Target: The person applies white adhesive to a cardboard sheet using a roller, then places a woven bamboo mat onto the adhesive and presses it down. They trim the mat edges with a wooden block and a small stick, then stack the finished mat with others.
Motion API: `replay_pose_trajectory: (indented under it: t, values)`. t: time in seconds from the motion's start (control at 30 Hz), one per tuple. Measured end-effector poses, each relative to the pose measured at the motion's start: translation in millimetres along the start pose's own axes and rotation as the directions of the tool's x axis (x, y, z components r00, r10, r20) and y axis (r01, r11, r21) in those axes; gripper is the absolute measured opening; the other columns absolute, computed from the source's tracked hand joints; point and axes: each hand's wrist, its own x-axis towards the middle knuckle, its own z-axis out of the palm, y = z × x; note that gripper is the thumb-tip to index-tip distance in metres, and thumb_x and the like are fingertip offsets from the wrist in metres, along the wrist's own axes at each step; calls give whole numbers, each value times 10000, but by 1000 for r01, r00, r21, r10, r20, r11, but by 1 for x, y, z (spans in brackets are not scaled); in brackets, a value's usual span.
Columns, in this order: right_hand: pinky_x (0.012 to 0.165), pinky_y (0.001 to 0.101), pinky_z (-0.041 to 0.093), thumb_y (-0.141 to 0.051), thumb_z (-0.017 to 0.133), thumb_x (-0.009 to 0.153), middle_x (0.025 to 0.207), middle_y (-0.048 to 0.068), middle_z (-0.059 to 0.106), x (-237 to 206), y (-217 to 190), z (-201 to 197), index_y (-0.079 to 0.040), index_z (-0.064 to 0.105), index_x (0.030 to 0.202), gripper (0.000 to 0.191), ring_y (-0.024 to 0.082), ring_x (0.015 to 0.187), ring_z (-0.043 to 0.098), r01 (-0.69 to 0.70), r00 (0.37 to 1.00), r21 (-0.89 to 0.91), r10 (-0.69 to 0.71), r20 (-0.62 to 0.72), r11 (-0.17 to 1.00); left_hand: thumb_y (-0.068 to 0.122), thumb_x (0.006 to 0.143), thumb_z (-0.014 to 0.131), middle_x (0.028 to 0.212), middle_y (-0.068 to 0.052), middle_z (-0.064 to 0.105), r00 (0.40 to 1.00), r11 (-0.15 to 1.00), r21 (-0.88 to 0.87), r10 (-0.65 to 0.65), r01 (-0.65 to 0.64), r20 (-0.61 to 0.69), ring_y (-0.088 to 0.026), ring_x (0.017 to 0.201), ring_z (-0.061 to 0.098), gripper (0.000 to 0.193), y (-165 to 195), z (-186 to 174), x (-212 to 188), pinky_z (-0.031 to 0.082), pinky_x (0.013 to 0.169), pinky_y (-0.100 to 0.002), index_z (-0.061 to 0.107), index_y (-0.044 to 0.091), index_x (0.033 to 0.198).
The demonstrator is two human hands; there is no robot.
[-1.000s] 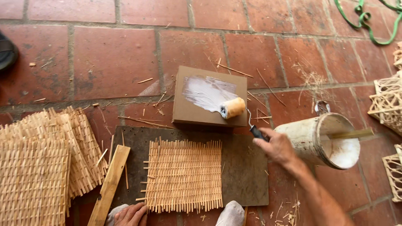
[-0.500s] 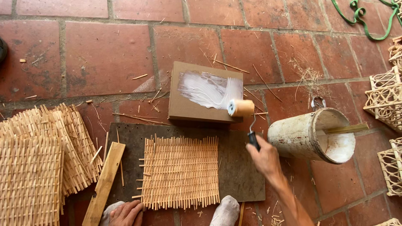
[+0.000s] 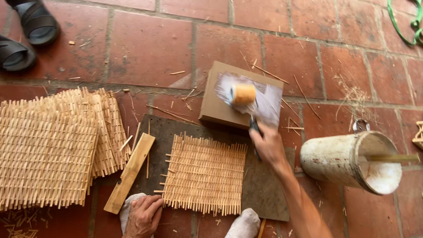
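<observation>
My right hand (image 3: 268, 146) grips the dark handle of a small paint roller (image 3: 243, 94). Its tan roller head rests on a brown cardboard piece (image 3: 216, 107) smeared with white glue. Just below lies a woven bamboo-stick mat (image 3: 205, 174) on a dark flat board (image 3: 269, 192). My left hand (image 3: 142, 215) rests low on the floor on a white cloth, beside the end of a wooden slat (image 3: 130, 172). A white bucket (image 3: 343, 162) lies tilted to the right of my right arm, with a stick across its mouth.
A stack of woven bamboo mats (image 3: 48, 147) lies at the left on the red tile floor (image 3: 145, 48). Two dark sandals (image 3: 26, 33) sit at the top left. A green cord (image 3: 403, 26) is at the top right. A white-socked foot (image 3: 242, 224) shows at the bottom edge.
My right hand has swept the roller leftward from the cardboard's right edge to its middle, over the white glue patch. The view has shifted, bringing the sandals into sight. My left hand stays put.
</observation>
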Motion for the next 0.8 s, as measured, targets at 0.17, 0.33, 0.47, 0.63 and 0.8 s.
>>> replay_pose_trajectory:
  t: [0.17,0.33,0.47,0.63,0.8]
  values:
    - [443,346,467,-258,625,899,596,53,613,-21,-6,15,-49,718,1034,265,139,489,569,-155,985,72,148,90,985,145,800,733,1081,-40,712,1000,998,-66,-2,3,16,-256,1031,643,268,3,-10,3,431,867,-410,723,76,1058]
    - [442,328,505,-246,616,921,608,72,659,87,-29,44,8,731,951,280,156,512,636,2,996,0,-2,88,1000,134,828,720,1073,-49,708,999,996,-85,14,-16,-29,-259,1033,640,236,7,-16,11,432,896,-423,711,56,1050]
    - [406,338,537,-224,621,909,613,75,627,120,-41,64,33,670,864,266,177,492,625,-133,990,151,124,68,979,113,845,710,1076,-59,708,1000,992,-122,3,-6,-20,-250,1022,644,221,10,-27,12,434,892,-411,711,48,1056]
    - [366,328,502,-184,546,925,596,20,583,58,-45,76,-45,614,819,188,154,449,574,-62,992,119,48,113,991,94,832,712,1070,-64,704,999,991,-125,41,-45,-35,-251,1006,638,224,14,-37,13,436,885,-398,710,45,1050]
    - [453,288,454,-284,678,921,651,40,611,-41,-31,61,14,714,1058,330,107,532,555,-178,974,74,165,158,981,89,815,720,1073,-62,703,995,987,-140,64,-74,-75,-255,1010,638,235,16,-39,15,434,881,-402,709,49,1046]
